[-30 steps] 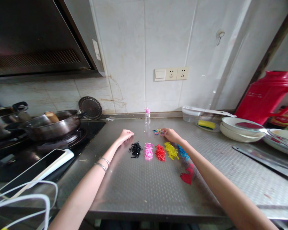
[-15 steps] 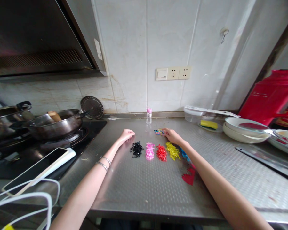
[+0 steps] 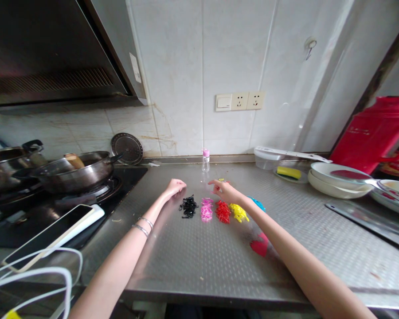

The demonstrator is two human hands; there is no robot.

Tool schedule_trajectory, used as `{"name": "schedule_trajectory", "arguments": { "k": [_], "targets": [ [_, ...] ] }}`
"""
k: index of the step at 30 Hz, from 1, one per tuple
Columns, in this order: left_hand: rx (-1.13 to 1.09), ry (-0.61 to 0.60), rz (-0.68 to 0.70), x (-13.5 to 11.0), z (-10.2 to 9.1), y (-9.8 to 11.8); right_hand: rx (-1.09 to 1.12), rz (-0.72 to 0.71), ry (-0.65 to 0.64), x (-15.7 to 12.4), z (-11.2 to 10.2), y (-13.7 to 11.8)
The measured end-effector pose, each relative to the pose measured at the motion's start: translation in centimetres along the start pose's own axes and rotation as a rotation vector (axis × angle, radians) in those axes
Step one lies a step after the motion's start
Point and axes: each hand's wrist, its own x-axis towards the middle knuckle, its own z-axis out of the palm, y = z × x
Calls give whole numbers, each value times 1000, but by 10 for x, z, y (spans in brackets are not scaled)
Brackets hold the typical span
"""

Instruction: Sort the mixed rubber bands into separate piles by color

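Note:
Small rubber bands lie sorted in piles on the steel counter [image 3: 199, 257]: black [image 3: 188, 206], pink [image 3: 206, 209], red [image 3: 222, 211], yellow [image 3: 238, 212] and blue [image 3: 258, 204]. My right hand [image 3: 224, 190] hovers just behind the red and yellow piles, fingers pinched on something too small to make out. It covers most of a mixed-colour heap, of which a yellow bit [image 3: 221, 180] shows. My left hand [image 3: 175, 186] rests on the counter as a loose fist beside the black pile. A small clear bottle with a pink cap [image 3: 205, 160] stands at the wall.
A stove with pans [image 3: 69, 170] and a round lid [image 3: 127, 149] is on the left, a phone [image 3: 53, 230] and white cable at the front left. At the right stand bowls [image 3: 335, 179], a sponge dish [image 3: 287, 173], a clear box and a red thermos [image 3: 372, 133].
My right hand has lifted off the mixed heap and moved left toward the sorted piles, now hiding part of the yellow and blue ones. The left hand has stayed put.

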Motion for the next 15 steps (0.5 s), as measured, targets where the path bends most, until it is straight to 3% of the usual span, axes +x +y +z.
{"name": "schedule_trajectory", "arguments": {
  "k": [4, 8, 11, 15],
  "targets": [
    [-3, -3, 21, 0, 0, -2, 3, -64, -55, 0, 12, -11],
    [-4, 4, 18, 0, 0, -1, 1, -29, 16, 2, 8, -7],
    [-5, 7, 5, 0, 0, 0, -8, 58, 150, 1, -9, 11],
    [-13, 8, 6, -1, 0, 0, -53, 246, 326, -12, -35, 53]
  ]
}}
